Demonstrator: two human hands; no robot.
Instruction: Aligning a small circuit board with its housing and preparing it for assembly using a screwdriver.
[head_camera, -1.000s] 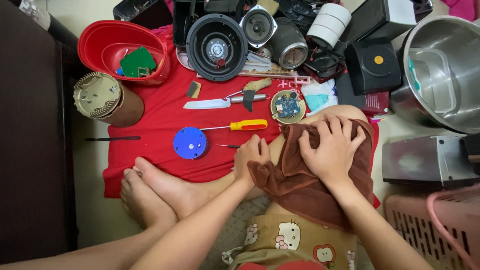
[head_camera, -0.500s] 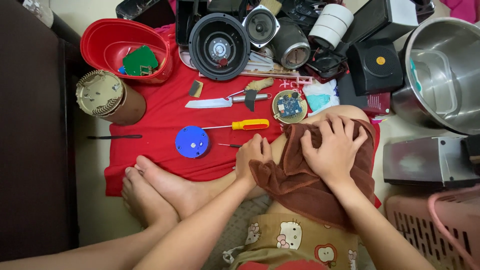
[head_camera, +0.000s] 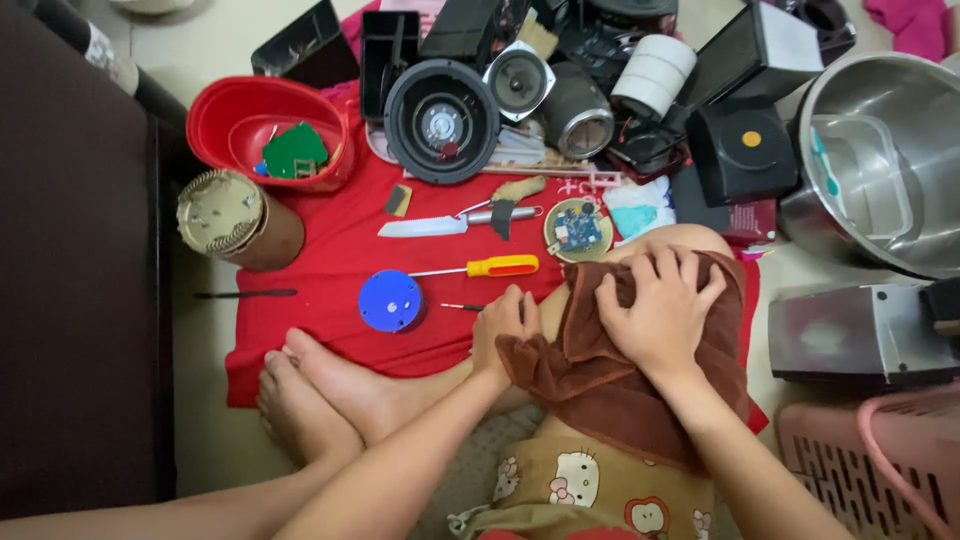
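Two bare hands work on one brown terry cloth (head_camera: 610, 370) draped over the person's bent knee, seen from the head camera; the right hand (head_camera: 662, 318) lies spread flat on top of the cloth, fingers splayed, pressing rather than clasping; the left hand (head_camera: 506, 326) is curled at the cloth's left edge, pinching a fold of it. Taking the cloth as landmark: just beyond its left edge lies a screwdriver with orange-and-yellow handle (head_camera: 480, 268); left of that, a blue round plastic disc (head_camera: 390, 300); straight beyond the cloth, a small round circuit board with a blue chip (head_camera: 577, 229); all rest on a red fabric sheet (head_camera: 320, 300). Judging from the grip, the step in hand is smoothing or folding the cloth over the knee; the next move calls for the pinching hand to draw the fold taut while the flat hand holds it down.
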